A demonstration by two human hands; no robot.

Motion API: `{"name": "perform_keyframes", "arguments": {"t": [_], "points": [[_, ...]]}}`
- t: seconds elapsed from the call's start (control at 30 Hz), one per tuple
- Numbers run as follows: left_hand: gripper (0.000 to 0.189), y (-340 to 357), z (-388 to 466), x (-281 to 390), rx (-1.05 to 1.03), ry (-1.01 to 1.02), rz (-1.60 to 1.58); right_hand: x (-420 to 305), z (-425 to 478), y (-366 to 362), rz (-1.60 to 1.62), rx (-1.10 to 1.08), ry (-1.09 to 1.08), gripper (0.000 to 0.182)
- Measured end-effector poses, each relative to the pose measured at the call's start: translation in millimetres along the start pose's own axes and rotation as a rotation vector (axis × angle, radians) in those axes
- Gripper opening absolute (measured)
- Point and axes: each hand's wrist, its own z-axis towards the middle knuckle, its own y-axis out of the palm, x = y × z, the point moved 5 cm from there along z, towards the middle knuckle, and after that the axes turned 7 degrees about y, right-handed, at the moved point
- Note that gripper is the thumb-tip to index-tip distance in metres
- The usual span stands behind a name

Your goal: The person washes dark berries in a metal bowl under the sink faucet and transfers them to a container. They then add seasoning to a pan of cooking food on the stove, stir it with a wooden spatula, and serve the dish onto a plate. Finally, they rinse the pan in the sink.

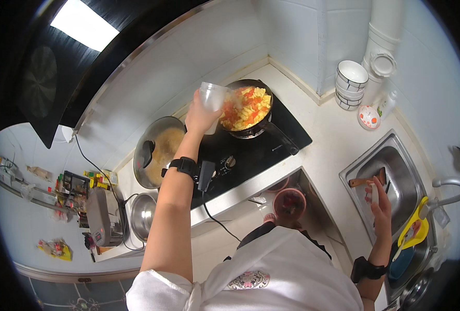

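Observation:
My left hand (201,116) grips a translucent plastic jar (212,96), tilted with its mouth towards the frying pan (269,126). Scrambled egg and tomato (249,107) fill that pan, which sits on the black gas hob (288,120). Whitish haze shows between jar and food. Over the sink's near side, my right hand (381,210) holds a small whitish flat piece (374,193), too small to name surely. Left of the hob, beside my left forearm, stands a lidded pot (163,151); its glass lid looks steamed.
The steel sink (399,163) holds a wooden-handled tool (364,181). A yellow strainer (414,229) lies by the tap (449,182). Stacked bowls (350,83) and a patterned bowl (368,117) stand in the corner. A steel bowl (141,217) and rice cooker (99,219) are at left.

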Motion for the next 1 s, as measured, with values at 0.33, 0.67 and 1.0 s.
{"name": "perform_keyframes", "arguments": {"t": [0.33, 0.67, 1.0], "points": [[0.086, 9.2, -38.4, -6.3, 0.246, 0.101, -0.730, -9.6, 10.1, 5.5, 0.043, -0.143, -0.052, 0.076], [0.108, -32.2, -235.4, 95.9, -0.217, 0.408, -1.169, -128.5, 11.4, 152.6, -0.102, -0.501, -0.677, 0.071], [0.099, -116.7, -390.0, -33.9, -0.439, 0.343, -1.054, -163.2, -146.0, 339.6, -0.310, -1.228, -1.001, 0.049]]}}
